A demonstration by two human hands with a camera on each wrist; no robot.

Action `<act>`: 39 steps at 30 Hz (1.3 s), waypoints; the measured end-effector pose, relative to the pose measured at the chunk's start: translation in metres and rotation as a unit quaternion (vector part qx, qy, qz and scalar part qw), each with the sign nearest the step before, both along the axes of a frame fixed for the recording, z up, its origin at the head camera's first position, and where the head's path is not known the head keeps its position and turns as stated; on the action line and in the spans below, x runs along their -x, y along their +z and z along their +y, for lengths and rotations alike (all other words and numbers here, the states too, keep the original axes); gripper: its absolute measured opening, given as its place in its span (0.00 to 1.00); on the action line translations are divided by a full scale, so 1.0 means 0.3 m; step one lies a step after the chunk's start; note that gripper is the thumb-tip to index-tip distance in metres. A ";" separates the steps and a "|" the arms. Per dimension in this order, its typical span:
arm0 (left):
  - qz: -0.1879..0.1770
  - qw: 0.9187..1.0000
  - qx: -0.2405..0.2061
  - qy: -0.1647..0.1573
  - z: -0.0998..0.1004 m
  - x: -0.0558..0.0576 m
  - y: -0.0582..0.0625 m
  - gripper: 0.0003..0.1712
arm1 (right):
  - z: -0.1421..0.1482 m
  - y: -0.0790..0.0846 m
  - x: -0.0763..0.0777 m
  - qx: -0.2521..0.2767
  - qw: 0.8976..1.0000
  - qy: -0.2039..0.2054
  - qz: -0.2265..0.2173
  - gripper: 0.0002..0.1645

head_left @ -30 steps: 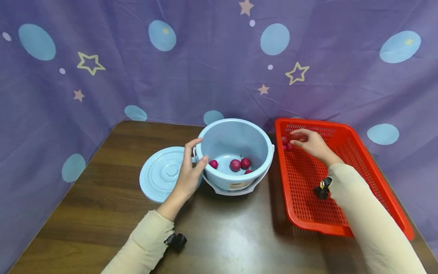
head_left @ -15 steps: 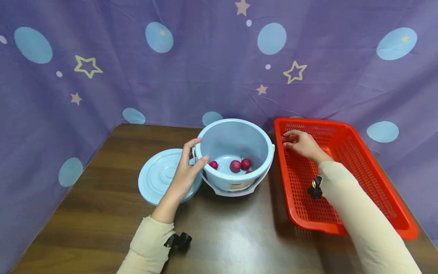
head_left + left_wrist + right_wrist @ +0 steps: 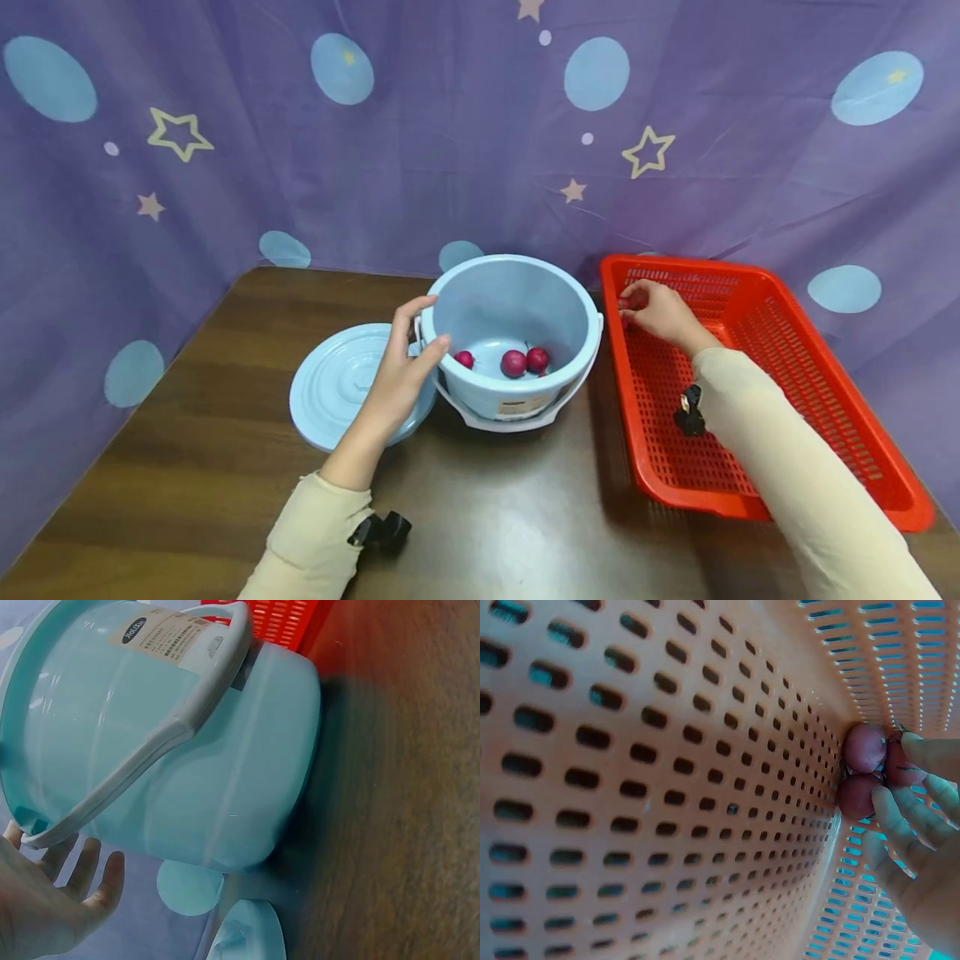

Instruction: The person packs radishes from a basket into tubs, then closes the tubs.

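In the head view my left hand [image 3: 393,371] grips the left rim of a pale blue bucket [image 3: 517,304], thumb over the rim, other fingers outside. Several round red radishes [image 3: 513,363] lie on the bucket's bottom. My right hand [image 3: 663,315] reaches into the far left corner of a red plastic basket [image 3: 637,467]. The right wrist view shows three radishes [image 3: 865,748] bunched in that corner. There the thumb and fingers close round the radish [image 3: 902,766] nearest the palm; another finger touches the lower radish [image 3: 860,796]. In the head view these are mostly hidden by the hand.
A pale blue lid [image 3: 333,392] lies on the wooden table [image 3: 172,433] left of the bucket, partly behind the left forearm. The bucket's handle [image 3: 510,423] hangs down in front. A purple curtain [image 3: 450,167] stands behind the table.
My right hand has moved left and down into the basket's corner, and its fingers have closed in on the radishes. The left hand keeps its place on the bucket rim.
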State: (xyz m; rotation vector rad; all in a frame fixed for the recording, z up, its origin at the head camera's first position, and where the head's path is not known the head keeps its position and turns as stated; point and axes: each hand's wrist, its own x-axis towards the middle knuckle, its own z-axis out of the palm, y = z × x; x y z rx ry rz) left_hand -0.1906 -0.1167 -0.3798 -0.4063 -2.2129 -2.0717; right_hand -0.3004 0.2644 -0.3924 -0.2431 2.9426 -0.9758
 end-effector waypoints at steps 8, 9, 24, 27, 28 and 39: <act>0.002 1.000 -0.002 -0.001 0.003 -0.006 0.004 0.32 | 0.006 0.014 -0.004 -0.010 1.000 -0.002 -0.004 0.23; 0.004 1.000 -0.003 0.000 0.004 -0.004 0.003 0.32 | 0.010 0.016 -0.003 -0.010 1.000 -0.001 -0.002 0.24; 0.006 1.000 -0.009 -0.005 0.000 -0.002 0.009 0.32 | 0.033 0.132 -0.044 0.044 0.999 0.008 -0.014 0.24; 0.008 1.000 -0.008 -0.011 0.003 0.002 0.011 0.32 | 0.038 0.162 -0.066 0.054 0.999 0.003 -0.004 0.24; 0.009 1.000 -0.007 -0.011 0.003 0.003 0.012 0.32 | 0.040 0.169 -0.073 0.058 0.998 0.002 0.001 0.24; 0.009 1.000 -0.011 -0.006 0.000 -0.001 0.008 0.32 | 0.048 0.201 -0.142 0.135 0.989 -0.019 0.059 0.25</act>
